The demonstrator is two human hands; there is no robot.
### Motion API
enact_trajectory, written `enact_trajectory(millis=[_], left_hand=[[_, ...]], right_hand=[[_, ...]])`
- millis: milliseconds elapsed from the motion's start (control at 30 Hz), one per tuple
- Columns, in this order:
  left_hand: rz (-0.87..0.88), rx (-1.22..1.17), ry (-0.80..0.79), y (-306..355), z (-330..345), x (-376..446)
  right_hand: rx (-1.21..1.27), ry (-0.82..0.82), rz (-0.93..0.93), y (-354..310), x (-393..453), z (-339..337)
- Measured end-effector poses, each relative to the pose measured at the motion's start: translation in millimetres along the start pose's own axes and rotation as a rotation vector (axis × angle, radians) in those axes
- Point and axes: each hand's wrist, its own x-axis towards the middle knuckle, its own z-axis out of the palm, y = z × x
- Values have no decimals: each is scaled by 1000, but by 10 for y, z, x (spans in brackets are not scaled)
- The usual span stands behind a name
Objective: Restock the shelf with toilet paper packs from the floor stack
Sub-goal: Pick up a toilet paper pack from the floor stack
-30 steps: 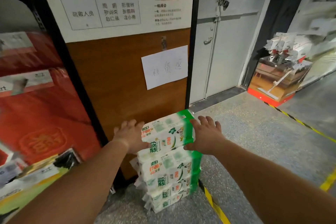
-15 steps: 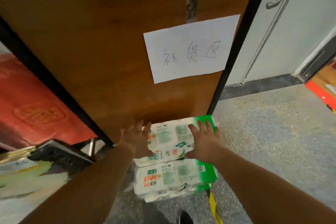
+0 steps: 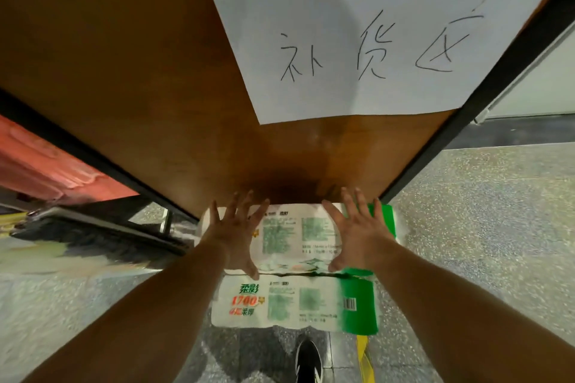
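Observation:
A stack of white-and-green toilet paper packs stands on the floor against a brown wooden panel. Both my hands lie on the top pack (image 3: 298,233). My left hand (image 3: 233,236) covers its left part and my right hand (image 3: 354,233) its right part. On each hand the spread fingers reach the pack's far edge and the thumb hooks its near edge. The pack below (image 3: 295,305) juts out toward me, showing red and green print and a barcode. The shelf itself is out of view.
The brown panel (image 3: 155,87) carries a white handwritten paper sign (image 3: 373,40) and black frame posts on either side. Red goods (image 3: 46,171) and a dark low ledge lie left. The speckled floor (image 3: 482,227) opens right. My black shoe (image 3: 308,361) and a yellow floor stripe (image 3: 362,357) sit below the stack.
My head has dropped much closer to the stack and the panel. Both hands have shifted from the top pack's sides onto its top face, fingers spread wider.

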Motion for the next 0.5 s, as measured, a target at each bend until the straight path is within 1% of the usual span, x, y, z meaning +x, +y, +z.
enact_trajectory(millis=[133,233,333,500], left_hand=[[25,-1,3,18,65,121],[33,15,47,25,55,127],[44,-2,70,30,39,87],[35,-46,110,-85,11,-174]], right_hand=[[-6,-15,-35,7,77,130],[-23,22,-23,-28,119,147],[-20,51,-20,-52,103,110],[-31,37,-41,-163,-69,-102]])
